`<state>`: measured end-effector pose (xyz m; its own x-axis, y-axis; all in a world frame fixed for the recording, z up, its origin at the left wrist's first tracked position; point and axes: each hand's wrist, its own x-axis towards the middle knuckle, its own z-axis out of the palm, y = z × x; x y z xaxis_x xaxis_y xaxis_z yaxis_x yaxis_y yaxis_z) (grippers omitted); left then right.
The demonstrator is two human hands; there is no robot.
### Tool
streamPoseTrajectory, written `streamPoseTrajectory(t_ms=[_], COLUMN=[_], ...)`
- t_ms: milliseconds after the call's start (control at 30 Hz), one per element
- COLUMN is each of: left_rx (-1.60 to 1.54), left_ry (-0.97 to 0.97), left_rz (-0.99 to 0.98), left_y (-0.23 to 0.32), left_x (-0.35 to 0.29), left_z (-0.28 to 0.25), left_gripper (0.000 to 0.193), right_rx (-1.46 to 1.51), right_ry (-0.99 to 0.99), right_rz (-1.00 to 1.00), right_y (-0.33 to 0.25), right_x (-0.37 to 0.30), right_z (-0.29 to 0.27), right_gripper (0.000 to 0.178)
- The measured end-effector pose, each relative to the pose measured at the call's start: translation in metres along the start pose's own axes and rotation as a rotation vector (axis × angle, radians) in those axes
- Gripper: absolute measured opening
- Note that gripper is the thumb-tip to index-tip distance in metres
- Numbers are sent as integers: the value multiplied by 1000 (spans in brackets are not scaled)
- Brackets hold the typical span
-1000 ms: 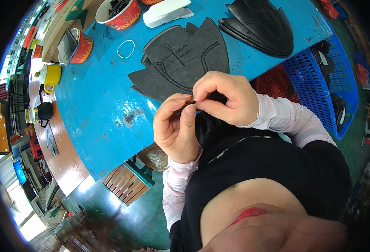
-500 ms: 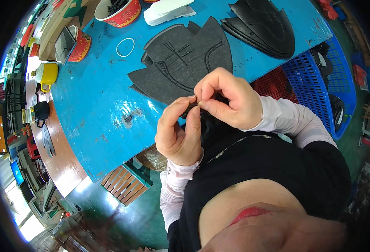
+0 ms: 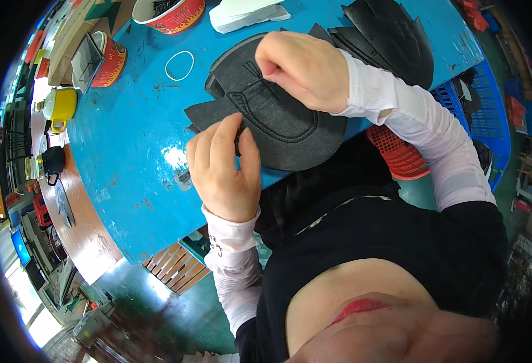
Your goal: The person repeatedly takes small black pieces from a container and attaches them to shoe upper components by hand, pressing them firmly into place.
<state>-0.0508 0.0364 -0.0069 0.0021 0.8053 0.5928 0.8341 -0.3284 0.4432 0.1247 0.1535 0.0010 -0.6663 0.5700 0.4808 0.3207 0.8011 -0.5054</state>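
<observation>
A stack of dark grey shoe uppers (image 3: pixel 290 145), flat and stitched with curved seams, lies on the blue table before me. My right hand (image 3: pixel 308 72) is above the top upper, its fingers curled into a pinch; whatever they hold, if anything, is hidden. Beside the near left edge of the stack is my left hand (image 3: pixel 227 172), thumb and fingers bent toward each other around something small and dark that I cannot make out. A second pile of black shoe uppers (image 3: pixel 399 42) sits at the far right.
The blue table (image 3: pixel 127 145) carries a white elastic loop (image 3: pixel 179 65), white sheets (image 3: pixel 248 15), a red paper bowl (image 3: pixel 172 18) with black pieces and another red bowl (image 3: pixel 110 63) with a phone-like slab against it. A blue basket (image 3: pixel 489 127) and red basket (image 3: pixel 405 160) stand right.
My hands were together near the table's front edge and have parted. The right moved up over the uppers, the left moved leftward. The upper stack shows more fully.
</observation>
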Motion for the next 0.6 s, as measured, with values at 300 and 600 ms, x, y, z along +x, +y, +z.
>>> streamPoseTrajectory(t_ms=[300, 600], left_rx=[-7, 262], left_ry=[-19, -345], left_rz=[-31, 166], left_y=[-2, -3], left_x=[5, 38], left_z=[4, 4], left_gripper=[19, 26], right_rx=[-173, -261], right_ry=[-116, -71], right_rz=[-33, -101], right_y=[1, 2], right_x=[11, 12], right_z=[10, 11], right_gripper=[20, 11])
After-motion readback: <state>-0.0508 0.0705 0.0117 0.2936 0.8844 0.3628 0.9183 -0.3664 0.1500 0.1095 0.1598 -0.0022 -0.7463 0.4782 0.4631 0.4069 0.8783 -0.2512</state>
